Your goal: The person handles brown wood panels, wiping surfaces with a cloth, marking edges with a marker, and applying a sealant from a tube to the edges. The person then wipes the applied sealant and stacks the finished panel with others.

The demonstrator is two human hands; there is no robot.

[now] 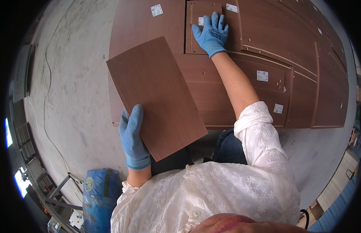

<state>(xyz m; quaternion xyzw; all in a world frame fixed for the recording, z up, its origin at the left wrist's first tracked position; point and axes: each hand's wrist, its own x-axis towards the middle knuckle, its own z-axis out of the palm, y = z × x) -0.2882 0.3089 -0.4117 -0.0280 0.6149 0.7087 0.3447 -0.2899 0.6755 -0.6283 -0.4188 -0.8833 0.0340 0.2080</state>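
My left hand [134, 141], in a blue work glove, grips a brown rectangular wood-grain board [159, 101] by its lower left edge. The thumb lies on the board's face; the other fingers are mostly hidden behind it. The board is held tilted above the stacked panels. My right hand [212, 35], gloved in the same blue, is stretched far forward with its fingers spread. It rests on a small brown panel [196, 43] that carries a white label and small holes along its edges. Nothing shows in its grasp.
Several brown furniture panels [281, 27], some with drilled holes and white labels [262, 75], lie stacked and overlapping ahead and to the right. A cable [49, 85] runs along the concrete floor [77, 77] at left. A blue plastic-wrapped bundle [101, 194] stands beside a metal frame [58, 194], lower left.
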